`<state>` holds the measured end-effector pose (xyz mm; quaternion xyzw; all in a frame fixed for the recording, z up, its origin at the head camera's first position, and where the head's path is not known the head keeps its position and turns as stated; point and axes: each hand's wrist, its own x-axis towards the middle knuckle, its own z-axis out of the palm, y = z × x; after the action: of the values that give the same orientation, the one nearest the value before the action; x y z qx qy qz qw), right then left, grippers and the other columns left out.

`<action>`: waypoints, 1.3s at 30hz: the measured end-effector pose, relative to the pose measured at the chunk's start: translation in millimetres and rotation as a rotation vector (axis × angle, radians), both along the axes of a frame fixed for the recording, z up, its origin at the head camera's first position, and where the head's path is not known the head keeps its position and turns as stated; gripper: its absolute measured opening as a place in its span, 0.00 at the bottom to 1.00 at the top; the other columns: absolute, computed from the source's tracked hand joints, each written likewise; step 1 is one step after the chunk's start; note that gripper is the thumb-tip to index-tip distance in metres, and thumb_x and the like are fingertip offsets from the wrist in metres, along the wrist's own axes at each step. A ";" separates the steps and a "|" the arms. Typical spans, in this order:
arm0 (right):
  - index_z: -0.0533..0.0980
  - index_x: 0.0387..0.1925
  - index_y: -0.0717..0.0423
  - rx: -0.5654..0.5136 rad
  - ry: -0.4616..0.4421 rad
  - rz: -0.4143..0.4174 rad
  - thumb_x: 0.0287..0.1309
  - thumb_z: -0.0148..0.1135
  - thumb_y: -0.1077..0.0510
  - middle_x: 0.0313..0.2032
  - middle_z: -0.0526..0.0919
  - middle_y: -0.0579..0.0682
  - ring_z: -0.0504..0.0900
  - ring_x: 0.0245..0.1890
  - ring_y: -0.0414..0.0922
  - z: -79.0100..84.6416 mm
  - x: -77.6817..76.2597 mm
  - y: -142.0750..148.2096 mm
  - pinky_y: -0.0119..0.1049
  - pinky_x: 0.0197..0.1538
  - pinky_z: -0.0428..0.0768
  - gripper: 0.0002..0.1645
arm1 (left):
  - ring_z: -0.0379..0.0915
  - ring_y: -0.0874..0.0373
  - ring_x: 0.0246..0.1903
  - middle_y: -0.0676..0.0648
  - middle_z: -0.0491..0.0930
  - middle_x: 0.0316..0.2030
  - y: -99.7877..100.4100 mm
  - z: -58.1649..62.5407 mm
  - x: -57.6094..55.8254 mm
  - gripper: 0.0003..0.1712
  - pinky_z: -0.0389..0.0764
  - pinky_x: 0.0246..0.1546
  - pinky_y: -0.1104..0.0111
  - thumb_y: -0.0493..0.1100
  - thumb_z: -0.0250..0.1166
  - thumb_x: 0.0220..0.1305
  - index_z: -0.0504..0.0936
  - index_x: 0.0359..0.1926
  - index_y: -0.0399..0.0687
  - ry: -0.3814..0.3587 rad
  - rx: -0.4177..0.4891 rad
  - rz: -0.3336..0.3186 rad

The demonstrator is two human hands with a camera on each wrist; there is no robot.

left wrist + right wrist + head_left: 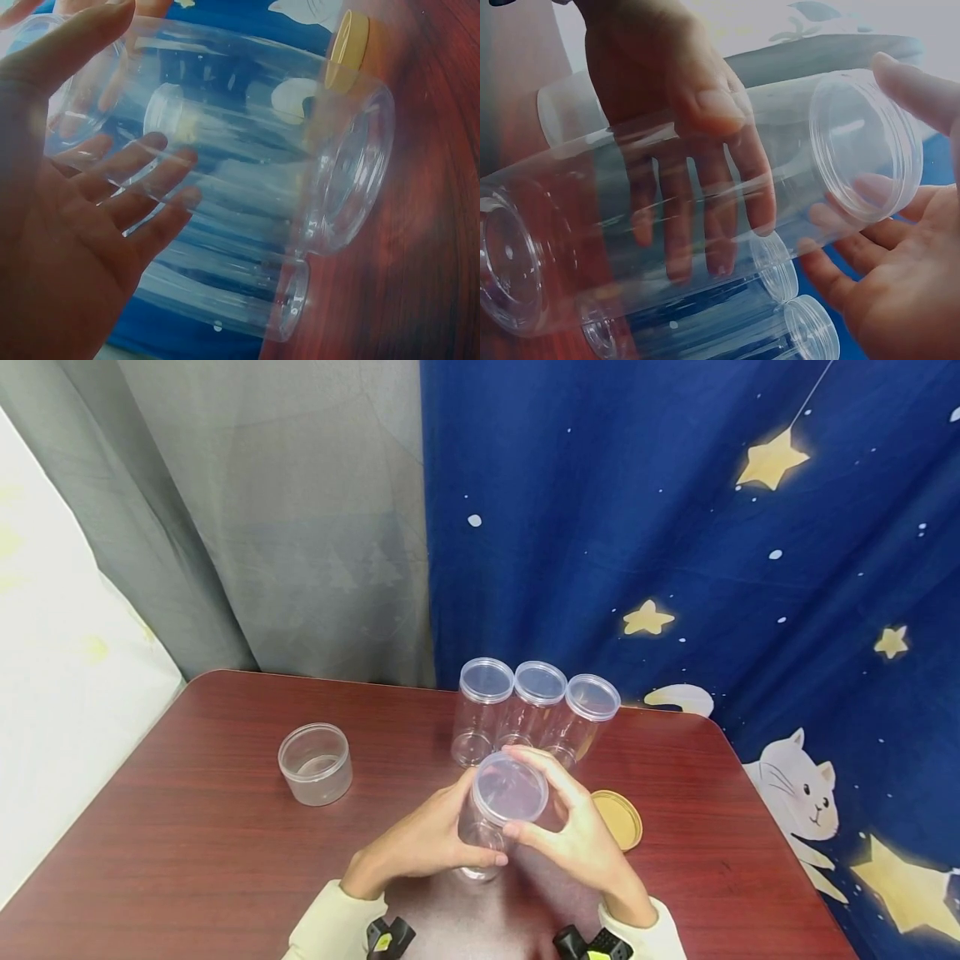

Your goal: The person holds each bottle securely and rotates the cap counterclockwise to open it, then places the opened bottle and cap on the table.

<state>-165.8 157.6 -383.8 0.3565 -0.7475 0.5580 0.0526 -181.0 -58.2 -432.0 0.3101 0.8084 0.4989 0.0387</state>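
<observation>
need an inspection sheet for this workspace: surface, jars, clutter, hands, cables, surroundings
surface: reddish-brown table
job's things: clear jar with translucent lid on; three similar lidded jars in a row behind
clutter: short clear tub at left; gold lid at right
hands: left hand grips the jar's side; right hand holds it around the lid
cables: nothing seen
surroundings: grey curtain and star-patterned blue curtain beyond the table
</observation>
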 end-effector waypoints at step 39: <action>0.63 0.68 0.55 0.012 0.037 -0.236 0.42 0.79 0.66 0.63 0.71 0.56 0.74 0.60 0.44 -2.4 3.7 -10.2 0.31 0.61 0.75 0.52 | 0.74 0.64 0.53 0.57 0.77 0.53 2.3 -2.1 -0.3 0.51 0.76 0.56 0.60 0.61 0.78 0.45 0.62 0.67 0.57 -0.022 -0.030 0.104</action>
<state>-162.1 147.4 -386.2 0.2765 -0.7866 0.5367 0.1295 -181.3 -55.8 -434.1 0.2616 0.8304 0.4912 0.0261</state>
